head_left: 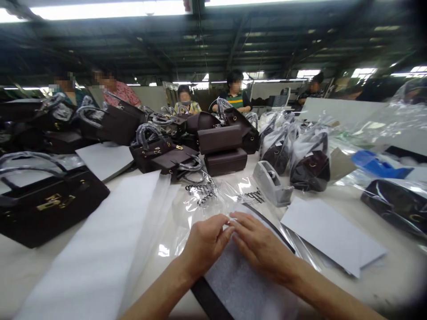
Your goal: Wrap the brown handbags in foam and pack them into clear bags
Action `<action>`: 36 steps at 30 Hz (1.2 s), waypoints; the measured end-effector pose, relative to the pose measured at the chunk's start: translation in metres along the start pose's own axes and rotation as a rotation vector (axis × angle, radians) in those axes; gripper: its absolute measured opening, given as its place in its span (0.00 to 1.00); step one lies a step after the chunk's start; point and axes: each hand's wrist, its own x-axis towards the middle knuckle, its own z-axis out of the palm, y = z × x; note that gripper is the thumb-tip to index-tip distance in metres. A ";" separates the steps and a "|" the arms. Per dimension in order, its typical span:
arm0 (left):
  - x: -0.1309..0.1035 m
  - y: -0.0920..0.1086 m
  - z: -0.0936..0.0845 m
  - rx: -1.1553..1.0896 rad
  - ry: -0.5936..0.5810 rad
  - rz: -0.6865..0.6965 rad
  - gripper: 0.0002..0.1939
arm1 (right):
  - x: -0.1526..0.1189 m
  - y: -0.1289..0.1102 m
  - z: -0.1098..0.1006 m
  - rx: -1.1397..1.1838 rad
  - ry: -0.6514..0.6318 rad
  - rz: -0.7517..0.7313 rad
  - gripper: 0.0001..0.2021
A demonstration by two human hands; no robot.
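Observation:
My left hand (207,239) is closed, its thumb and forefinger pinched on something too small to make out. Beside it, touching fingertips with it, my right hand (258,243) lies with outstretched fingers over a translucent white sheet (233,280); its thumb is hidden. The sheet covers a dark item, of which only a dark brown strip (211,300) at the lower left and a thin dark edge at the right show. Just beyond my hands lie clear plastic bags (200,202) with black lettering.
White foam sheets (100,249) are stacked at left, beside a dark handbag (50,200). A grey tape dispenser (271,182) and white boards (330,231) stand at right. Brown handbags (223,140) pile up behind, some plastic-wrapped (310,162). Several people sit beyond.

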 end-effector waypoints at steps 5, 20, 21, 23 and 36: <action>-0.025 0.003 0.010 0.381 0.049 0.244 0.09 | 0.010 0.043 0.009 -0.368 0.404 0.216 0.09; -0.091 -0.031 0.006 0.395 0.345 -0.731 0.05 | -0.042 0.090 0.020 -0.154 0.469 0.038 0.08; -0.099 -0.033 0.012 0.274 0.363 -0.838 0.06 | -0.046 0.090 0.020 -0.153 0.469 0.038 0.08; -0.113 -0.032 0.026 0.023 0.421 -0.978 0.10 | -0.050 0.092 0.018 -0.151 0.452 0.031 0.08; -0.139 -0.006 0.059 -0.042 0.712 -0.758 0.10 | -0.042 -0.035 0.009 -0.286 0.131 -0.851 0.15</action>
